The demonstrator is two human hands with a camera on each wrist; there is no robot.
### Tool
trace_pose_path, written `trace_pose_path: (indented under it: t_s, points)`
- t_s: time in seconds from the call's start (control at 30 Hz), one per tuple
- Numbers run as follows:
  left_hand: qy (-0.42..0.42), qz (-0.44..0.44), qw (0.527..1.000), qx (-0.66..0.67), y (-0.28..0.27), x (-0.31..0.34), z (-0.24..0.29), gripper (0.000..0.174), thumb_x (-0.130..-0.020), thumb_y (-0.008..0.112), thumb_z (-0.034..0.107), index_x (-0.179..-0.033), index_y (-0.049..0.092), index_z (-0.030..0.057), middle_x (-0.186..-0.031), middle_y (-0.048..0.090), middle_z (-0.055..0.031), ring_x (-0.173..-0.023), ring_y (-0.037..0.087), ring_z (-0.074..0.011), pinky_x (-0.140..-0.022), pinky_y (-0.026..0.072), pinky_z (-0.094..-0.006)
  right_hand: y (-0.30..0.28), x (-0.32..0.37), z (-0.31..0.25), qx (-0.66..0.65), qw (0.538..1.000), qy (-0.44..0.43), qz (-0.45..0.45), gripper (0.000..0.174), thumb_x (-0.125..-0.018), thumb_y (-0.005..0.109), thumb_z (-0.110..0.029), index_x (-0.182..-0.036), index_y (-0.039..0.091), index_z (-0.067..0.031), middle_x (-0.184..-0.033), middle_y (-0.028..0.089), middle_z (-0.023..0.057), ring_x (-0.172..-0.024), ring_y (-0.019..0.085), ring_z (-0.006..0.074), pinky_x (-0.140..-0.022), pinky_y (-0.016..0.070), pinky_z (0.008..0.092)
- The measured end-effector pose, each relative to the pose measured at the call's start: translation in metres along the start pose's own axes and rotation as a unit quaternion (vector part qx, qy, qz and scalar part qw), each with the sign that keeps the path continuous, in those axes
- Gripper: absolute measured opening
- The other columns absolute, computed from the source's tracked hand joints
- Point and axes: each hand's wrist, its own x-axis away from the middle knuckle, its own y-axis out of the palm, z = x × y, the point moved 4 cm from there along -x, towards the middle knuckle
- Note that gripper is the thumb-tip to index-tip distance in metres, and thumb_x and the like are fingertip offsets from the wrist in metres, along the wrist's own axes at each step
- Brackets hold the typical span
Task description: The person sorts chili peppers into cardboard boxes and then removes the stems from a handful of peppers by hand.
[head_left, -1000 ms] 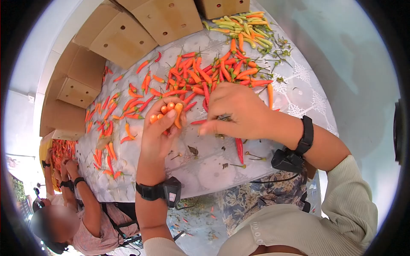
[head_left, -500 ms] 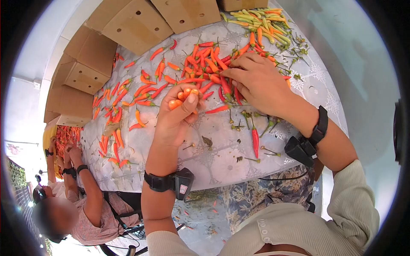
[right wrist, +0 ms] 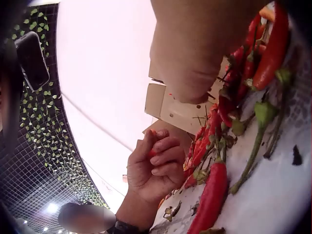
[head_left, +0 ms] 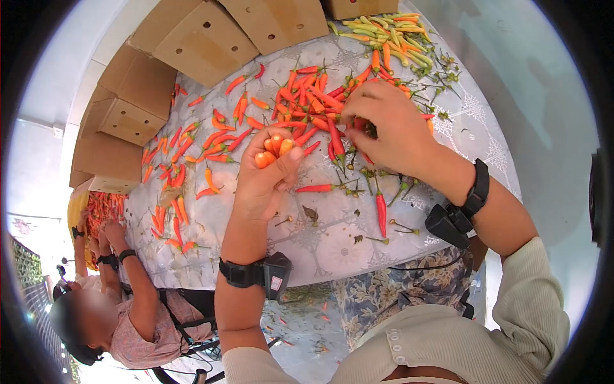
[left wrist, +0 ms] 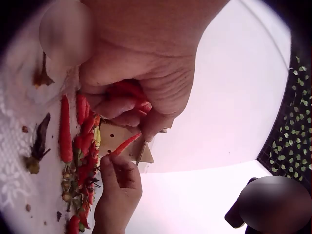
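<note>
My left hand (head_left: 259, 185) holds a bunch of orange-red chili peppers (head_left: 275, 148) in its curled fingers, their blunt ends showing above the thumb. In the left wrist view my right hand (left wrist: 118, 190) pinches one red chili pepper (left wrist: 126, 144) between thumb and fingers, its tip pointing up toward the left hand. From the head view, this right hand hovers over the right part of the red chili pile (head_left: 307, 102), knuckles up. Another red chili (head_left: 313, 189) with a green stem lies on the table between the hands.
Green and yellow chilies (head_left: 384, 32) are heaped at the back right, beside loose stems (head_left: 448, 67). Cardboard boxes (head_left: 204, 41) line the far side. Scattered chilies (head_left: 179, 179) lie on the left of the patterned tablecloth (head_left: 307, 249). Another person (head_left: 153, 326) sits at the left.
My right hand has moved from beside the left hand out to the pile and now pinches a chili there. One red chili has shifted toward the table's front. The left hand keeps its bunch.
</note>
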Motion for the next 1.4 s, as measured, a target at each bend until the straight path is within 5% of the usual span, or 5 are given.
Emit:
trace_pose_path:
  t_s: [0.17, 0.37, 0.67, 1.07, 1.4]
  points:
    - [0.048, 0.059, 0.997, 0.008, 0.001, 0.000, 0.004, 0.015, -0.088, 0.060, 0.008, -0.099, 0.050, 0.0067, -0.074, 0.051, -0.0028, -0.059, 0.046, -0.0080, -0.046, 0.0337, -0.0190, -0.008, -0.004, -0.008, -0.062, 0.995, 0.012, 0.080, 0.017, -0.073, 0.063, -0.001, -0.088, 0.058, -0.0077, -0.088, 0.059, 0.0082, -0.083, 0.058, 0.0278, -0.073, 0.0469, 0.0373]
    - [0.188, 0.102, 0.965, -0.149, -0.001, 0.000, 0.010, 0.015, -0.089, 0.061, 0.009, -0.099, 0.050, 0.0063, -0.086, 0.057, -0.0044, -0.076, 0.056, -0.0110, -0.060, 0.0463, -0.0231, 0.001, -0.001, -0.017, -0.119, 0.990, -0.066, -0.028, 0.016, -0.073, 0.066, -0.005, -0.087, 0.059, -0.0078, -0.084, 0.061, 0.0066, -0.081, 0.058, 0.0269, -0.075, 0.0461, 0.0377]
    - [0.035, -0.041, 0.982, -0.184, 0.024, 0.005, -0.002, 0.025, -0.081, 0.071, 0.007, -0.098, 0.053, 0.0038, -0.085, 0.056, -0.0005, -0.080, 0.057, -0.0066, -0.069, 0.0499, -0.0207, 0.001, 0.003, -0.027, -0.173, 0.982, -0.080, -0.012, 0.014, -0.073, 0.068, -0.010, -0.086, 0.062, -0.0084, -0.080, 0.061, 0.0058, -0.080, 0.058, 0.0270, -0.071, 0.0456, 0.0378]
    - [0.060, -0.051, 0.974, -0.215, 0.021, 0.002, -0.001, 0.024, -0.079, 0.071, 0.001, -0.099, 0.057, 0.0015, -0.087, 0.057, 0.0008, -0.077, 0.055, -0.0049, -0.067, 0.0502, -0.0202, 0.000, 0.003, -0.026, -0.176, 0.984, -0.018, -0.031, 0.009, -0.079, 0.066, -0.012, -0.084, 0.063, -0.0059, -0.076, 0.060, 0.0083, -0.073, 0.056, 0.0275, -0.065, 0.0447, 0.0369]
    - [0.036, -0.067, 0.984, -0.162, 0.026, 0.006, 0.001, 0.023, -0.081, 0.069, 0.001, -0.100, 0.056, 0.0013, -0.088, 0.060, -0.0024, -0.080, 0.060, -0.0077, -0.066, 0.0545, -0.0227, 0.013, 0.007, -0.015, -0.456, 0.864, 0.179, -0.116, 0.017, -0.088, 0.063, -0.018, -0.088, 0.064, -0.0012, -0.075, 0.062, 0.0007, -0.068, 0.054, 0.0052, -0.060, 0.0422, 0.0229]
